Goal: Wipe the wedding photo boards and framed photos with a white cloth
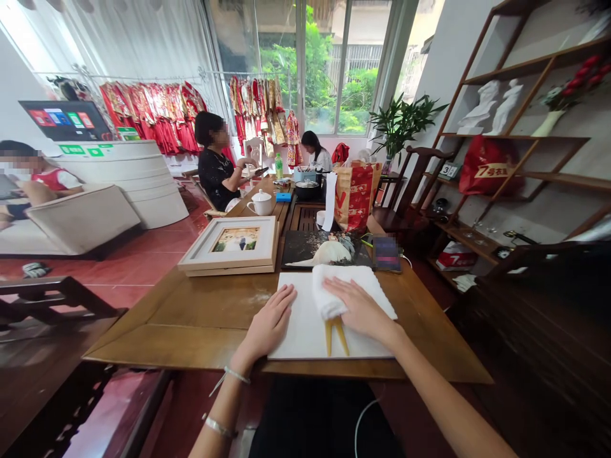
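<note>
- While resting the right hand on a thick, folded white towel, nubby and round-edged, laid over a flat white rectangular panel: fingers stretched out across the cloth, not curled around it.
- With the left hand flat on the panel's left side, fingers straight and close together, grasping nothing.
- Just below the towel, on the panel: two tan, tapering shapes.
- Beneath everything: a polished brown wooden table.
- Just beyond: a dark picture panel showing a pale gown, beside a smartphone.
- To the left: stacked rectangular picture frames.
- Farther out: a lidded white mug, rounded and glossy, and a red-and-tan bag.
</note>
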A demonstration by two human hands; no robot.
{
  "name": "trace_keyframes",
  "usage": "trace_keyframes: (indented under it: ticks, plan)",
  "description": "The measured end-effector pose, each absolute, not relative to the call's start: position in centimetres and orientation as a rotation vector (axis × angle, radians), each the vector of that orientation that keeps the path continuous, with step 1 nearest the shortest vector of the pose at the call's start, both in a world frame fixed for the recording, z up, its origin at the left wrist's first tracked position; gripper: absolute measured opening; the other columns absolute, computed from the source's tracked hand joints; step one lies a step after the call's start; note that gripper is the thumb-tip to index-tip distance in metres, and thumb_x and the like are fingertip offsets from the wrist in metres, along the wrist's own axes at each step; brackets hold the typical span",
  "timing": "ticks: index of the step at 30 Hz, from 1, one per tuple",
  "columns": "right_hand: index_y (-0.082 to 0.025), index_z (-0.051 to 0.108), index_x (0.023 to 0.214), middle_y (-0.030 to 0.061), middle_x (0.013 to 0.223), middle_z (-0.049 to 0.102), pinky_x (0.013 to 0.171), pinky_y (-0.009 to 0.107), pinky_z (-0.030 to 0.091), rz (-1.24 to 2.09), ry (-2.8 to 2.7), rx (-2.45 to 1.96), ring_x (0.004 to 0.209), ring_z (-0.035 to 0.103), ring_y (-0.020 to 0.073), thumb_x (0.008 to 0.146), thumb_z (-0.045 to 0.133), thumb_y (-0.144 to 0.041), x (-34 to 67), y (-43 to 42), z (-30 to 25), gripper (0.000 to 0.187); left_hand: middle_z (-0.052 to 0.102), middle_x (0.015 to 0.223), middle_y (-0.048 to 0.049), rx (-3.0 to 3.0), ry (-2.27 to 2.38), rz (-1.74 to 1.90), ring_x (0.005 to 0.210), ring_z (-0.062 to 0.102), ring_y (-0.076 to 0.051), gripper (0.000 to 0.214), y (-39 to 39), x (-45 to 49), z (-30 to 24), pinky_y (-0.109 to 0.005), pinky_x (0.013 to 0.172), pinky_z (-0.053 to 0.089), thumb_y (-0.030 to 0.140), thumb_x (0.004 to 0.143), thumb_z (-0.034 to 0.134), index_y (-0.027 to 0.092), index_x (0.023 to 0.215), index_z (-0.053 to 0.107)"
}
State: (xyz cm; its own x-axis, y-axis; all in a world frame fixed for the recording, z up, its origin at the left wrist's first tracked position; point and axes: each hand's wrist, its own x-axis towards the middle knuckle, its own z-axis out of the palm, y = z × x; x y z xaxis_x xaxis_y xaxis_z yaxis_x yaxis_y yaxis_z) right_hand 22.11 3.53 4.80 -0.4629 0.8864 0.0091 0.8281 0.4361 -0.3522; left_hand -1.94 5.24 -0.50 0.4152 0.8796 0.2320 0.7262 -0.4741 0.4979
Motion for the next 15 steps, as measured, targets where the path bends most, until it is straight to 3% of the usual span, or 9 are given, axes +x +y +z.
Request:
trace_keyframes:
  ticks: [3, 8, 15]
  plan:
    - [-0.015, 0.037, 0.142, 0.0059, 0.149, 0.034, 0.114, 0.045, 0.015, 0.394, -2.45, -1.603, 0.139, 0.025, 0.0192, 0.064, 0.039, -0.004, 21.1, 6.5, 4.7, 0.078, 0.041, 0.147, -0.0039, 2.37, 1.375, 0.689, 0.139, 0.03, -0.018, 0.044, 5.3, -2.1, -0.7, -0.04, 0.116, 0.026, 0.024, 0.095, 0.031, 0.02, 0.136, 0.046]
    - [-0.014, 0.039, 0.14, 0.0106, 0.15, 0.033, 0.112, 0.054, 0.008, 0.325, -2.447, -1.629, 0.14, 0.019, 0.0268, 0.068, 0.043, -0.005, 18.3, 6.2, 4.3, 0.073, 0.041, 0.147, -0.005, 2.374, 1.368, 0.703, 0.139, 0.03, -0.018, 0.044, 5.4, -2.1, -0.8, -0.041, 0.115, 0.027, 0.023, 0.095, 0.031, 0.019, 0.136, 0.046]
    - [-0.02, 0.034, 0.143, 0.0017, 0.153, 0.027, 0.115, 0.051, 0.002, 0.409, -2.585, -1.343, 0.143, 0.008, 0.0214, 0.055, 0.041, -0.001, 18.6, -3.4, 4.1, 0.09, 0.041, 0.147, -0.0039, 2.359, 1.352, 0.734, 0.139, 0.03, -0.018, 0.043, 5.3, -2.1, -0.8, -0.04, 0.115, 0.028, 0.024, 0.095, 0.031, 0.021, 0.136, 0.046]
